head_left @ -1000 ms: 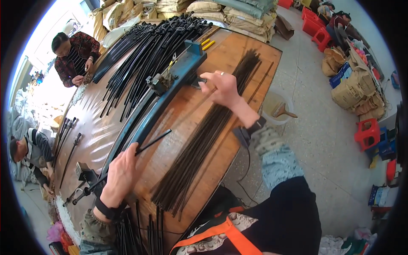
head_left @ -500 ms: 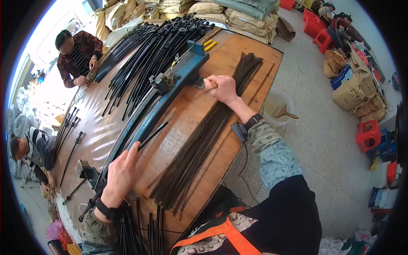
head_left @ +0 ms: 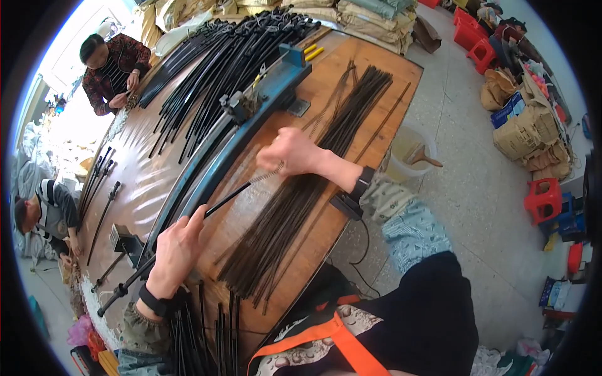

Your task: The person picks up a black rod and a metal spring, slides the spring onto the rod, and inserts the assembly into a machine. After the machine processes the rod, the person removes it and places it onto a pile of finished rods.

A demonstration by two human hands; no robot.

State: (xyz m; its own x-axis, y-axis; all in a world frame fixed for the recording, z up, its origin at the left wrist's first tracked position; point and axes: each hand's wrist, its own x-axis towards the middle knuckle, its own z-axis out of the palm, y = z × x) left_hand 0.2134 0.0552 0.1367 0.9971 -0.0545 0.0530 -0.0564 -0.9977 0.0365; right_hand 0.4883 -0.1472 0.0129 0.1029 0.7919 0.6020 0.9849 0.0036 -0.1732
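My left hand is closed around a thin black tube, which slants from the lower left up toward my right hand. A knobbed end of this tube sticks out past my left wrist. My right hand is closed on a long thin coil spring. The spring meets the tube's upper end, and its loose tail runs up beyond my right hand. Below and beside my right hand lies a thick bundle of long dark brown springs on the wooden table.
A blue metal rail fixture crosses the table. Beyond it lie heaps of black tubes. More tubes lie near my left forearm. Two co-workers sit at the far left edge. A bucket with a brush stands right of the table.
My right hand has moved down and left, closer to the tube's end, and the spring's tail now trails above it. The tube has shifted slightly; my left hand has hardly moved.
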